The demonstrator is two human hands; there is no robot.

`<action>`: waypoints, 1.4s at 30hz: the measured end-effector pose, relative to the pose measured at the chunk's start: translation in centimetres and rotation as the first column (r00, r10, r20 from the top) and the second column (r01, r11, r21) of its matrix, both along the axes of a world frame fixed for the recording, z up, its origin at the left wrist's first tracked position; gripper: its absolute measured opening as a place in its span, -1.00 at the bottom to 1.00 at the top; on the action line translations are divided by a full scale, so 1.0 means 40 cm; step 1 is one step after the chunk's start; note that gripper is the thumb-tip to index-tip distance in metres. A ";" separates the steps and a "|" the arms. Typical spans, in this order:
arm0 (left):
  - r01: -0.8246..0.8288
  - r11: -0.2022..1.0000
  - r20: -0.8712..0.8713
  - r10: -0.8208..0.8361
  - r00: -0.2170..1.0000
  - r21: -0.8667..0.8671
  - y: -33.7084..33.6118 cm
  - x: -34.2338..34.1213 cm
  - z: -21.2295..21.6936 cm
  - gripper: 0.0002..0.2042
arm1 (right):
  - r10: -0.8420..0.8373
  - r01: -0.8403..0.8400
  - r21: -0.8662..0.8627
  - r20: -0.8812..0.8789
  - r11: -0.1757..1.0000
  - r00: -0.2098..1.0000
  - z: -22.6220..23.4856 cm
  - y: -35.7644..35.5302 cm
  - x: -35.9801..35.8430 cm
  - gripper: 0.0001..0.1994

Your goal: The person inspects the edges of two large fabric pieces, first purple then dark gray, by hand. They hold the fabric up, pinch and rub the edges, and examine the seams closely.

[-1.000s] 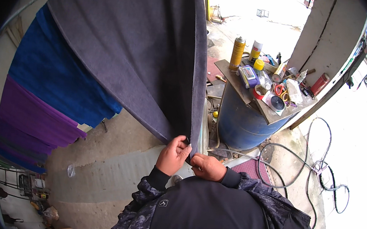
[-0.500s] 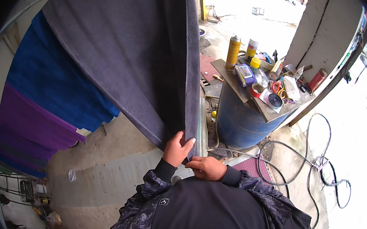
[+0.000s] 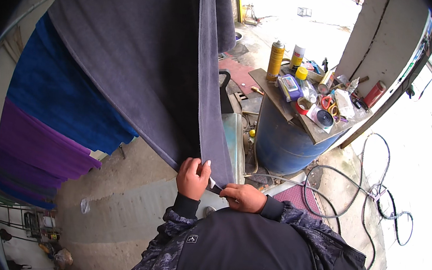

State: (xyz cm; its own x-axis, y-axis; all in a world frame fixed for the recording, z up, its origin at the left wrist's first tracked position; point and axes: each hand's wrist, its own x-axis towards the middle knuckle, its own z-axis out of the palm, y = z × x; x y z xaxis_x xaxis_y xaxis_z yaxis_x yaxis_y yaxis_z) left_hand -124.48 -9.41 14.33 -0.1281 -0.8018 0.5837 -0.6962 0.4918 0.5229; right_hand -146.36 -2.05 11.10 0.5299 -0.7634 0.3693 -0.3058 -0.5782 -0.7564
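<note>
The left hand (image 3: 193,177) has slid down to the grey towel (image 3: 145,57) corner.

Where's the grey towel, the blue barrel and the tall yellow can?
Grey towel (image 3: 145,57), head view, middle of the hanging cloth.
Blue barrel (image 3: 284,143), head view, its side wall.
Yellow can (image 3: 275,62), head view, middle of its body.

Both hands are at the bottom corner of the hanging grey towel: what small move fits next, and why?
Probably draw the corner down and sideways to flatten the hem. The left hand and right hand both pinch the lower corner of the grey hanging towel, whose edge there looks folded, with a small white tag between them.
</note>
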 end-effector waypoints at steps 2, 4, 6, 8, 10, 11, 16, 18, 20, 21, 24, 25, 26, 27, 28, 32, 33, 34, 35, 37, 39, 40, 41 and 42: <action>-0.018 0.996 0.029 0.021 0.999 -0.086 0.012 0.008 0.013 -0.80 | -0.009 0.009 0.007 0.010 1.000 1.000 0.002 0.002 0.002 -0.70; -0.058 0.980 0.058 0.070 0.996 -0.189 0.026 0.017 0.025 -0.79 | -0.016 0.016 0.003 0.012 1.000 1.000 0.004 0.003 0.004 -0.69; -0.100 0.973 0.065 0.116 0.991 -0.207 0.039 0.025 0.031 -0.77 | -0.019 0.019 0.006 0.014 1.000 1.000 0.006 0.005 0.005 -0.69; -0.175 0.964 0.090 0.196 0.977 -0.201 0.044 0.030 0.030 -0.78 | -0.019 0.019 0.012 0.016 1.000 1.000 0.006 0.007 0.007 -0.69; -0.215 0.962 0.102 0.234 0.967 -0.169 0.044 0.035 0.023 -0.78 | -0.012 0.012 0.036 0.002 0.999 1.000 0.007 0.008 0.007 -0.69; -0.206 0.965 0.104 0.225 0.969 -0.160 0.042 0.038 0.018 -0.77 | -0.009 0.009 0.046 -0.005 0.999 1.000 0.007 0.009 0.007 -0.69; -0.132 0.987 0.044 0.129 0.991 0.087 0.034 0.042 -0.013 -0.73 | 0.016 -0.016 0.031 -0.003 0.999 1.000 0.004 0.011 0.007 -0.69; -0.084 0.988 0.042 0.080 0.996 0.129 0.034 0.041 -0.021 -0.74 | 0.024 -0.024 0.036 0.001 0.999 1.000 0.000 0.012 0.004 -0.69; -0.038 0.997 0.057 0.034 0.998 0.074 0.035 0.035 -0.025 -0.75 | 0.031 -0.031 0.033 0.013 0.999 0.999 -0.004 0.014 0.003 -0.69; -0.017 0.993 0.076 0.008 0.997 0.117 0.037 0.032 -0.025 -0.74 | 0.032 -0.032 0.043 0.008 0.999 0.999 -0.006 0.014 0.002 -0.69; 0.071 0.979 0.097 -0.091 0.991 0.190 0.045 0.017 -0.020 -0.71 | 0.039 -0.040 0.048 0.007 0.998 0.999 -0.011 0.015 0.000 -0.69; 0.089 0.972 0.109 -0.116 0.987 0.219 0.046 0.011 -0.016 -0.71 | 0.042 -0.043 0.048 0.013 0.998 0.999 -0.012 0.015 0.000 -0.69; 0.107 0.963 0.120 -0.140 0.983 0.248 0.047 0.006 -0.011 -0.71 | 0.046 -0.046 0.047 0.019 0.998 0.999 -0.012 0.015 0.000 -0.69; 0.109 0.950 0.150 -0.158 0.976 0.292 0.047 0.001 -0.005 -0.71 | 0.048 -0.049 0.049 0.013 0.998 0.999 -0.012 0.015 0.000 -0.69; 0.116 0.954 0.174 -0.169 0.970 0.277 0.046 -0.002 0.002 -0.72 | 0.051 -0.051 0.050 0.007 0.997 0.999 -0.012 0.015 -0.001 -0.69; 0.112 0.952 0.219 -0.178 0.959 0.285 0.037 0.000 0.035 -0.72 | 0.056 -0.056 0.079 -0.004 0.995 0.998 -0.012 0.014 -0.001 -0.69; 0.106 0.951 0.231 -0.177 0.957 0.289 0.034 0.004 0.043 -0.72 | 0.043 -0.042 0.079 -0.007 0.996 0.999 -0.012 0.014 -0.002 -0.70; 0.091 0.954 0.255 -0.168 0.952 0.287 0.032 0.008 0.050 -0.72 | 0.029 -0.029 0.079 -0.010 0.996 1.000 -0.012 0.013 -0.002 -0.70; 0.089 0.949 0.271 -0.176 0.947 0.304 0.031 0.012 0.056 -0.72 | 0.013 -0.012 0.067 -0.018 0.998 1.000 -0.012 0.013 -0.002 -0.70; 0.050 0.943 0.341 -0.168 0.925 0.328 0.031 0.018 0.065 -0.71 | 0.005 -0.004 0.053 -0.017 0.999 1.000 -0.011 0.011 -0.003 -0.69; 0.056 0.940 0.364 -0.185 0.913 0.337 0.032 0.023 0.071 -0.70 | -0.013 0.013 0.024 -0.013 1.000 1.000 -0.009 0.011 -0.004 -0.67; 0.035 0.934 0.401 -0.186 0.897 0.356 0.033 0.025 0.074 -0.69 | -0.024 0.024 0.009 -0.007 1.000 1.000 -0.007 0.010 -0.003 -0.66; 0.039 0.932 0.406 -0.194 0.893 0.360 0.033 0.027 0.077 -0.69 | -0.036 0.036 -0.005 0.001 0.999 0.999 -0.004 0.009 -0.003 -0.65; 0.025 0.927 0.428 -0.197 0.882 0.375 0.035 0.030 0.081 -0.69 | -0.040 0.040 -0.006 0.006 0.999 0.999 -0.002 0.008 -0.004 -0.63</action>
State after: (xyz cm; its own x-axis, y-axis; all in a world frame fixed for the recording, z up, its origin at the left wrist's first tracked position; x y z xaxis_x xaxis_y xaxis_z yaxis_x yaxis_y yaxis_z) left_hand -123.30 -8.00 17.56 -0.4078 -0.9045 0.1246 -0.8479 0.4258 0.3160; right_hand -146.50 -1.72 11.03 0.4969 -0.7815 0.3772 -0.3240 -0.5703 -0.7548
